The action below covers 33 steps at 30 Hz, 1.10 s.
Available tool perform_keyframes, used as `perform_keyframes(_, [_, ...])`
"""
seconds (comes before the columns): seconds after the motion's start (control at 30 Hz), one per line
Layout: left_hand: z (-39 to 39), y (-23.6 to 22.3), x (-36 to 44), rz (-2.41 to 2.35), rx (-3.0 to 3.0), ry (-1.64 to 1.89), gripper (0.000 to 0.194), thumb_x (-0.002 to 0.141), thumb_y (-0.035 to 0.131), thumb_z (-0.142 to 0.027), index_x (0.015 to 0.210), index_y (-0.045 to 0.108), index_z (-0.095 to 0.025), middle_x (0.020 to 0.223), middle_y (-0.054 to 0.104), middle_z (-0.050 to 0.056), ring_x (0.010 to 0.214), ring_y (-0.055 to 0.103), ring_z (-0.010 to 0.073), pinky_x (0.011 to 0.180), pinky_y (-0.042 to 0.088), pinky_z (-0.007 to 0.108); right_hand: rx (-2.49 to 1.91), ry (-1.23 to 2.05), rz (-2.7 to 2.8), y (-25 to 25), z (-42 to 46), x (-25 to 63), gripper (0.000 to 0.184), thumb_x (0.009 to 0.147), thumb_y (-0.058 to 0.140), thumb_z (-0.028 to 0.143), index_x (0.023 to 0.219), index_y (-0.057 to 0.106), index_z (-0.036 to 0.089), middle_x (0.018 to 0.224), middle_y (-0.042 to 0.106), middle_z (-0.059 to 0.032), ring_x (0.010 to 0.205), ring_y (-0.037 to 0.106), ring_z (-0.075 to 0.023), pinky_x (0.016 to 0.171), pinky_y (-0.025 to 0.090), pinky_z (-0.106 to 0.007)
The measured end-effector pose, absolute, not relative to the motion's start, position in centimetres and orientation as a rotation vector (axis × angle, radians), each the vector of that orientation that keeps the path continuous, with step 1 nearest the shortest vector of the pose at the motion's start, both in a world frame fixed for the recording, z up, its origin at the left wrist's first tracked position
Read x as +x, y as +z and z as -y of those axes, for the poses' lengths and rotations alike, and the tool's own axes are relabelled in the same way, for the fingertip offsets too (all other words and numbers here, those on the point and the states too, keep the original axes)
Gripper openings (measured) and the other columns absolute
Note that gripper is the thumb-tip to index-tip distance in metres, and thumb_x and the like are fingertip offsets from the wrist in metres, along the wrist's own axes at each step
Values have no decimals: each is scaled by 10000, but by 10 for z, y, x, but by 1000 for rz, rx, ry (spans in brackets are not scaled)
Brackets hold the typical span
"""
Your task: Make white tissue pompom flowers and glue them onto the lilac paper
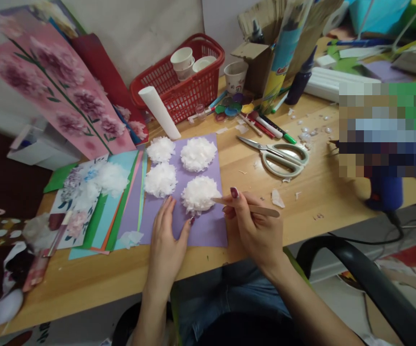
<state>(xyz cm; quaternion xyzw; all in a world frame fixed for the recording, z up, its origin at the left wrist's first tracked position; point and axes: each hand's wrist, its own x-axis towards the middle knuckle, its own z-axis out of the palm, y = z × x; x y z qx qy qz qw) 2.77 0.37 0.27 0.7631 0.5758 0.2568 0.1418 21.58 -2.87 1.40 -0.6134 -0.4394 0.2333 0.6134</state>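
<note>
Several fluffy white paper flowers lie on a sheet of purple paper (208,235). My right hand (256,223) pinches a flat wooden craft stick (265,210), whose tip touches the right edge of the lower right paper flower (199,194). My left hand (168,240) rests on the purple paper with thumb and fingers apart. Its fingertips reach the lower edge of the lower left paper flower (160,179), and its thumb lies just below the lower right one. Above these are the upper left paper flower (160,149) and the upper right paper flower (198,154).
Scissors (283,156) lie right of the paper, near scattered beads and markers (272,126). A red basket (179,91) with cups and a white paper roll (160,113) stand behind. Coloured sheets (112,221) are at left; a blue glue gun (384,187) is at the right edge.
</note>
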Motion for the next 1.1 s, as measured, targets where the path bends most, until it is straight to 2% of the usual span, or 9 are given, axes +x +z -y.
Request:
perform_keyframes(0.3, [-6,1,23,-1616,2233,625,507,950,532,-380,1439,496,-250,1551,452,96,1443,401,281,1174,382,491,-1411,561,1055,15,23,213,326,992,535,345,777,731,199,605,689,15,541,654,-106,538,491,-210])
perform_keyframes(0.63, [-5,4,22,-1616,2246,604,484,932,548,-371,1394,545,-226,1531,477,108,1409,448,280,1152,410,478,-1434,454,774,21,34,227,351,975,566,385,749,747,187,536,666,20,451,630,-95,471,505,-191])
perform_keyframes(0.7, [-8,12,14,-1604,2249,633,420,923,557,-359,1321,608,-239,1467,551,93,1344,523,265,1122,443,460,-1441,417,768,20,38,232,356,975,569,382,738,747,184,526,660,17,445,627,-99,458,498,-193])
perform_keyframes(0.8, [-27,31,-14,-1705,2283,700,298,909,527,-322,1119,714,-224,1227,711,85,1142,660,249,1027,512,424,-1449,348,755,13,39,236,344,972,580,372,742,747,179,539,664,9,448,624,-106,462,497,-210])
perform_keyframes(0.87, [-47,45,-41,-1904,2291,662,267,875,517,-297,995,741,-218,1082,758,80,1024,700,261,949,542,411,-1448,303,758,9,38,236,346,977,571,375,754,748,178,556,667,2,464,626,-116,479,502,-230])
perform_keyframes(1.0, [-93,64,-93,-2302,2183,435,293,819,526,-274,1007,732,-185,1012,771,105,951,713,307,892,536,430,-1400,315,864,18,45,235,290,977,554,412,918,753,209,568,653,11,484,633,-142,482,511,-270])
perform_keyframes(1.1, [-118,67,-112,-2361,2170,407,308,814,510,-247,1015,724,-152,1005,766,132,918,712,315,877,530,435,-1414,326,960,35,73,234,221,935,608,424,1091,723,317,652,691,8,486,647,-161,430,496,-288])
